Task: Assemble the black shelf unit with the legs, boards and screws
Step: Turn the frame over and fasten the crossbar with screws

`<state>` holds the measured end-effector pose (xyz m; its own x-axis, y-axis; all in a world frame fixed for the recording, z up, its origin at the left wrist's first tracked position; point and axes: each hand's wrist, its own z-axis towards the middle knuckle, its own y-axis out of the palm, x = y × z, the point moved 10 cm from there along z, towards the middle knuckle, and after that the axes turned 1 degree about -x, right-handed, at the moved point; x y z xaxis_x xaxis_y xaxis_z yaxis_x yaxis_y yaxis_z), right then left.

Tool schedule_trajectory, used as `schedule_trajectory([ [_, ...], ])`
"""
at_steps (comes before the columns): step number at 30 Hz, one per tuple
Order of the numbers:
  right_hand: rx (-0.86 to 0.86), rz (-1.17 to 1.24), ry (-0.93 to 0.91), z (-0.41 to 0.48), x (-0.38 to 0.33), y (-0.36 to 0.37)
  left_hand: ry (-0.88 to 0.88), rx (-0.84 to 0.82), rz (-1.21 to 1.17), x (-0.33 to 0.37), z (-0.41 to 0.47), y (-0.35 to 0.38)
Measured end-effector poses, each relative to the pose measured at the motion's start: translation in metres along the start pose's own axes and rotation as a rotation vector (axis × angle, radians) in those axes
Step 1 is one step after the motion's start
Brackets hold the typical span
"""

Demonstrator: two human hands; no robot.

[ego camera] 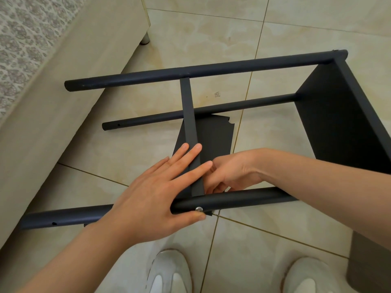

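Head view: the shelf unit (232, 106) lies on its side on the tiled floor (275, 149), filling the middle of the picture. Its long axis runs from 9 o'clock to 3 o'clock. The legs' free ends point toward 9, and the end board (338, 127) closes the frame at 3. A second board (189, 115), seen edge-on, crosses from the far leg (148, 77) at 12 down to the near leg (243, 198) at 6, where a screw (198, 208) sits in the tube.

The left hand (152, 197) lies flat, fingers straight over that board's edge and thumb touching the near leg just by the screw. Its grip is wide, pressing rather than clutching. The right hand (228, 174) reaches behind the board with fingers curled, and I cannot tell what its grip holds, if anything.

From where I stand the tubes look stiff and fairly light, their paint smooth enough to slide under a palm. The thin board looks likelier to twist. I'd hold the leg right beside the joint.
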<state>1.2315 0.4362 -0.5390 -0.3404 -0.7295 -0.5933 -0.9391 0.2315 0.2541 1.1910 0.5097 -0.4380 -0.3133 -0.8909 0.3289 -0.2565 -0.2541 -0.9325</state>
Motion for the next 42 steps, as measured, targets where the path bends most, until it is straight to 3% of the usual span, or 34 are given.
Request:
schedule_trajectory([
  [42, -0.184, 0.084, -0.003, -0.003, -0.005, 0.011, -0.002, -0.038, -0.005, 0.001, -0.001, 0.001],
])
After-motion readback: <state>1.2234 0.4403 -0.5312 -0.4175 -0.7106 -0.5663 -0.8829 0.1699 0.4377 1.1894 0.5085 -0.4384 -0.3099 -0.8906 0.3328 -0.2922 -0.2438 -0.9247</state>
